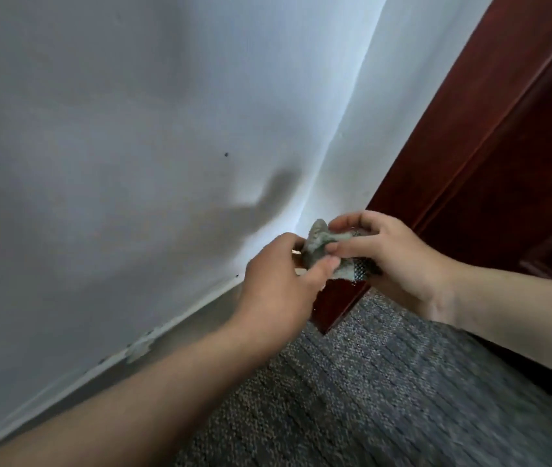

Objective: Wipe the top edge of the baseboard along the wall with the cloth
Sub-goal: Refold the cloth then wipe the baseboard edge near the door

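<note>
1. The cloth point(318, 246) is a small grey-green bundle, held up in the air between both hands. It is in front of the corner of the wall point(133, 129) and does not touch anything else.
2. The left hand point(278, 281) grips the left part of the cloth, with the fingers curled behind it and the thumb pressed on the front.
3. The right hand point(392, 257) holds the right part, with the fingers bent over the top and the cloth pinched against the palm.
4. The baseboard point(173, 335) is a grey strip between the wall and the carpet point(368, 382). It has a chipped spot on its top edge.
5. The baseboard lies below the cloth and to its left. Its long line runs from the corner under the hands down to the lower left, almost along the left forearm.
6. The left hand is nearer to the top edge, while the right hand is over the dark red door frame point(469, 129).
7. I judge that wiping has not begun. The cloth must go down onto the edge, then travel along this line.
</note>
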